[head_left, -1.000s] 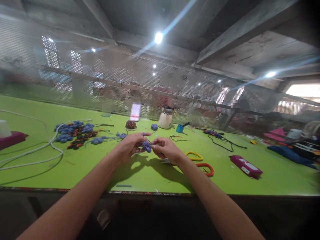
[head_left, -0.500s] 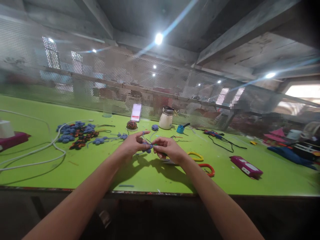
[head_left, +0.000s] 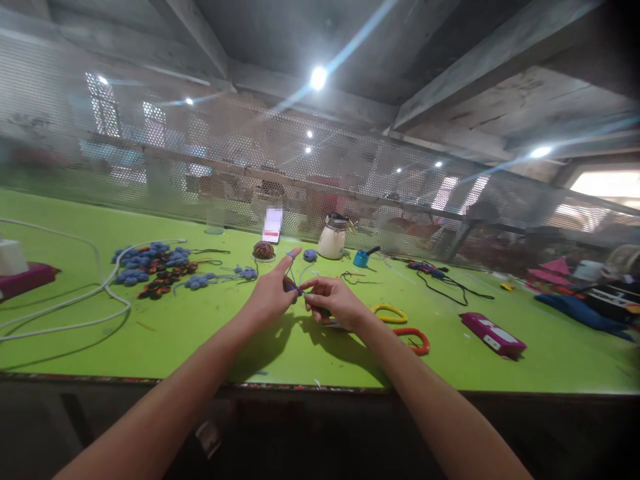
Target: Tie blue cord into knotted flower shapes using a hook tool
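Observation:
My left hand (head_left: 271,292) pinches a small blue-purple crochet piece (head_left: 297,294), mostly hidden by the fingers. A strand of the same yarn loops over its raised index finger. Close on the right, my right hand (head_left: 337,303) is closed round a thin crochet hook with a dark handle (head_left: 325,311); its tip meets the piece, though the fingers cover most of it. Beyond the hands lies a small blue-purple yarn ball (head_left: 310,255), with a strand running toward them. Scissors with yellow and red handles (head_left: 393,313) lie partly under my right hand and wrist.
Left are crocheted blue and dark multicoloured flowers (head_left: 155,260) and a white cable (head_left: 107,287). Behind stand a multicoloured yarn ball (head_left: 263,250), a phone (head_left: 273,225), a cream jug (head_left: 333,240) and a teal pot (head_left: 361,258). A purple power strip (head_left: 493,333) is right.
My left hand has turned, its index finger pointing further up and the crochet piece now more hidden. My right hand stays close to it, its fingers slightly shifted.

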`<state>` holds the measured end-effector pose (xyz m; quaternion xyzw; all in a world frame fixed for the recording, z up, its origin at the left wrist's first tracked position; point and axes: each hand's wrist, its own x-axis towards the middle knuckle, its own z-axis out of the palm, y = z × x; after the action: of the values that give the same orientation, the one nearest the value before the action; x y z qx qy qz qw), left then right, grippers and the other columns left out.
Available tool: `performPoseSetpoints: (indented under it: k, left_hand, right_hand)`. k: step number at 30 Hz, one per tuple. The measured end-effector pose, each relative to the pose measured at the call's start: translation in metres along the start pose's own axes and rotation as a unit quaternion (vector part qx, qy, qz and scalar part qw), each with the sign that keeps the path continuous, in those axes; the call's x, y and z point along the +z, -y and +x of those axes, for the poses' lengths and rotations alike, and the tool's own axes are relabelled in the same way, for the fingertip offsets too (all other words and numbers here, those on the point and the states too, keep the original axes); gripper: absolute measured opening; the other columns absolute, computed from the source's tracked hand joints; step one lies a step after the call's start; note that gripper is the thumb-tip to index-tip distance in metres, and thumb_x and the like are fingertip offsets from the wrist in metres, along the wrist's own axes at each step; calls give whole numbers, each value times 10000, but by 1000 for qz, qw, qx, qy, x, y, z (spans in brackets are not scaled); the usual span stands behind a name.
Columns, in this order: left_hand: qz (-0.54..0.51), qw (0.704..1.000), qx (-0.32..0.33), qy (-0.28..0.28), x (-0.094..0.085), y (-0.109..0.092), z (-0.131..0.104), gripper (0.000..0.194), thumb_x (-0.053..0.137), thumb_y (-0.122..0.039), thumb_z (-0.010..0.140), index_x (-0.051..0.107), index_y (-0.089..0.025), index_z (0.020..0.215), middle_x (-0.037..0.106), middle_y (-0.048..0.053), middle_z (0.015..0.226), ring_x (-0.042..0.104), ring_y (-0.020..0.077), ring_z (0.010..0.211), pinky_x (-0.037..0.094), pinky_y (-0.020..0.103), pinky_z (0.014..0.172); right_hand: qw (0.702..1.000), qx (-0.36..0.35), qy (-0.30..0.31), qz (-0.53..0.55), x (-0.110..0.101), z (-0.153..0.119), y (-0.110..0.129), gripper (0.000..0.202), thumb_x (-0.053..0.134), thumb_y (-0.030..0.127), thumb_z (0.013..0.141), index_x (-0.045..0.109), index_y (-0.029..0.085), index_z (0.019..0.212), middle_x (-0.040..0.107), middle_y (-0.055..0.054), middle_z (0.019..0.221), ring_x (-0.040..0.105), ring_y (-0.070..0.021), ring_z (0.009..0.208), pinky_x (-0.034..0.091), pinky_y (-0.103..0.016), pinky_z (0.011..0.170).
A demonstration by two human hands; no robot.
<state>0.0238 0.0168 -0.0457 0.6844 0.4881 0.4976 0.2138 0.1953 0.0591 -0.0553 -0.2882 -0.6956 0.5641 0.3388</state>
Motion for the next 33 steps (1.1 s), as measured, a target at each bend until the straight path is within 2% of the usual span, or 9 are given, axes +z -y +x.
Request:
performPoseSetpoints:
  k: [3,9,11,14,16,19,26,33]
  left_hand:
    - [23,998,27,-46,4,-2,-3,747,627,-130,699,409,-236,1407,628,-12,649,553,167,611,395,289,658]
    - [-37,991,56,-119,14,-3,-5,578,641,-162,718,557,-241,1284,610,-1,707,551,171,677,394,305,722]
    - [-137,985,5,-103,13,-3,-2,587,677,-179,693,564,-195,1268,607,2,699,561,167,675,408,306,711]
    - [-316,944,-94,-32,4,-1,4,657,749,-166,615,562,-109,1243,616,9,666,578,156,643,429,308,696]
    - [-366,921,-134,10,-4,0,6,675,773,-134,572,576,-79,1215,631,18,665,584,150,642,431,308,703]
    - [-377,909,-170,56,-15,-2,4,682,768,-94,560,580,-83,1216,662,34,710,593,144,678,424,296,714]
    - [-390,901,-164,94,-22,-7,0,724,741,-73,583,531,-95,1275,638,3,669,560,121,637,409,268,655]
    - [-408,894,-150,110,-24,-9,0,813,739,-80,605,438,-116,1359,627,-5,667,554,118,630,403,255,625]
  right_hand:
    - [997,1,-33,63,7,2,0,401,774,345,639,609,132,935,606,30,572,492,-71,387,294,-174,340]
    - [979,-33,-84,185,20,3,-1,366,788,292,622,585,147,891,587,36,562,431,-49,375,270,-168,341]
    - [976,-58,-92,189,22,2,0,351,778,297,640,589,148,895,585,34,568,422,-46,370,261,-171,339]
    - [982,-93,-86,144,20,-1,2,334,756,319,676,605,149,920,587,30,577,431,-51,365,252,-175,333]
    - [986,-114,-77,91,17,-3,3,329,738,336,700,615,148,940,595,26,577,433,-55,354,258,-181,328]
    - [990,-132,-52,16,10,-5,7,329,720,347,720,622,147,963,601,27,566,437,-58,341,273,-188,328]
    - [981,-150,-40,-117,-5,-8,12,263,685,359,752,685,138,894,571,23,551,442,-55,367,358,-206,386]
    - [971,-166,-50,-167,-10,-13,16,174,657,277,760,728,154,860,583,6,575,433,-58,386,344,-207,370]
